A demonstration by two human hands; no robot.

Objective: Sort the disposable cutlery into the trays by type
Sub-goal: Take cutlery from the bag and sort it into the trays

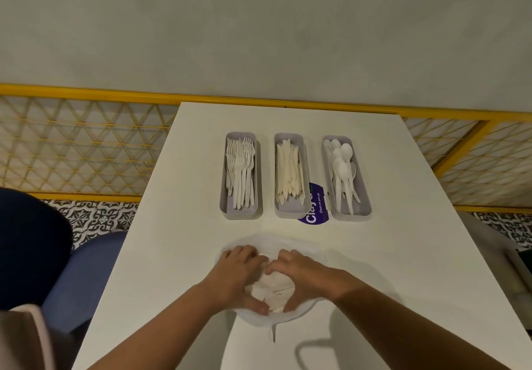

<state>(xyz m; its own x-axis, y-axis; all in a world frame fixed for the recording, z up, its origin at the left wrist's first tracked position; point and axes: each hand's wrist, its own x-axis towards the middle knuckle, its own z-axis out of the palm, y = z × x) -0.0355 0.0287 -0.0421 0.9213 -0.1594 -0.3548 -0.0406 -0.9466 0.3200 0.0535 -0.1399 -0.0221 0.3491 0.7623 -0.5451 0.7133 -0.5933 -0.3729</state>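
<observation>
Three grey trays stand in a row on the white table (pixel 161 254). The left tray (pixel 241 213) holds white forks, the middle tray (pixel 289 212) holds cream knives, and the right tray (pixel 352 214) holds white spoons. Nearer to me lies a clear plastic bag (pixel 288 241) with a pile of white cutlery (pixel 273 286) in it. My left hand (pixel 234 276) and my right hand (pixel 302 277) are cupped round this pile from both sides, fingers curled over it and thumbs meeting at its near end. Much of the pile is hidden under my hands.
A round purple sticker (pixel 316 211) lies between the middle and right trays. A blue chair (pixel 83 277) stands left of the table. A yellow lattice railing (pixel 86 145) runs behind the table's far edge.
</observation>
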